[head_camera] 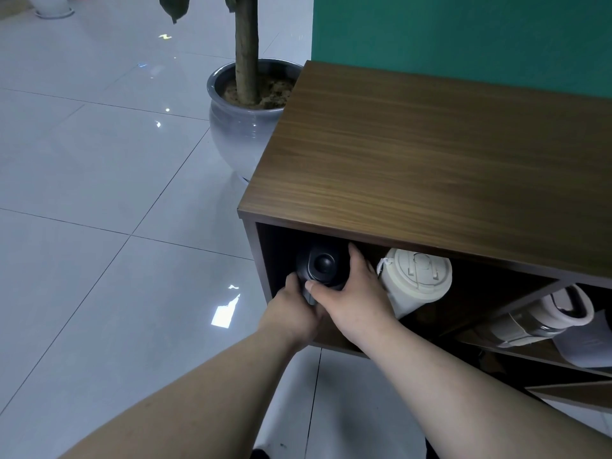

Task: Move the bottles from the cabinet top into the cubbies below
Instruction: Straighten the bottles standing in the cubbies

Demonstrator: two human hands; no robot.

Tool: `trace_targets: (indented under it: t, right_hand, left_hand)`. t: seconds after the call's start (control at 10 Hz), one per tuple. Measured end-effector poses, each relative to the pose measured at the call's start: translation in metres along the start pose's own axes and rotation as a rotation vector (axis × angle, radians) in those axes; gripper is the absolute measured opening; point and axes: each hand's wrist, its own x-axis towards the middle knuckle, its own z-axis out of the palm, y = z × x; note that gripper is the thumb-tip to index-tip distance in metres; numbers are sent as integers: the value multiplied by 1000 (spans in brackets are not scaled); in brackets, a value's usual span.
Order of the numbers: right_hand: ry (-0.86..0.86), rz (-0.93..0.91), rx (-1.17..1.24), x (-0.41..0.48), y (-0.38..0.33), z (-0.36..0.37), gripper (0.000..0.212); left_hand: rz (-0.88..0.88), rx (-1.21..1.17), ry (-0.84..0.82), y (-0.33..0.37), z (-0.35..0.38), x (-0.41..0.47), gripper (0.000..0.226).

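A dark grey bottle (323, 265) stands in the leftmost cubby of the wooden cabinet (430, 154), its lid facing me. Both hands hold it: my left hand (293, 311) grips its lower left side, and my right hand (351, 296) wraps its right side with the thumb across the front. To the right, in the same cubby, stands a cream bottle (414, 279) with a round lid. One cubby further right, a clear bottle with a pale pink cap and loop handle (543, 318) leans to the right. No bottles stand on the visible cabinet top.
A grey ceramic pot (241, 127) with a tree trunk stands on the floor just behind the cabinet's left end. Glossy white floor tiles stretch to the left. A teal wall rises behind the cabinet. White paper (586, 346) lies in the right cubby.
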Motion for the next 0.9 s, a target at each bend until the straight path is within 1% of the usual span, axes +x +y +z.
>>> trace_targets:
  t: [0.1, 0.2, 0.3, 0.4, 0.5, 0.6, 0.7, 0.8, 0.9]
  right_hand:
    - [4, -2, 1, 0, 0, 0, 100]
    - [0, -2, 0, -1, 1, -1, 101]
    - [-3, 1, -1, -1, 1, -1, 102]
    - [-3, -4, 2, -2, 0, -1, 103]
    - [6, -18, 10, -3, 1, 0, 105]
    - [-21, 6, 26, -6, 4, 1, 110]
    - [-80, 33, -11, -13, 10, 4, 115]
    - [-134, 42, -18, -20, 18, 1, 111]
    - [-170, 25, 25, -35, 26, -9, 99]
  left_hand:
    - [4, 11, -1, -1, 0, 1, 29]
    - [5, 31, -1, -2, -1, 1, 36]
    - [5, 32, 5, -3, 1, 2, 38]
    - [1, 18, 6, -4, 2, 2, 36]
    - [-11, -12, 5, -7, 6, 4, 47]
    - [-88, -56, -37, -11, 11, 8, 73]
    - [-159, -80, -100, -14, 15, 12, 84]
    - [-160, -79, -136, -18, 19, 16, 84]
    - [-28, -35, -154, -31, 31, 27, 76]
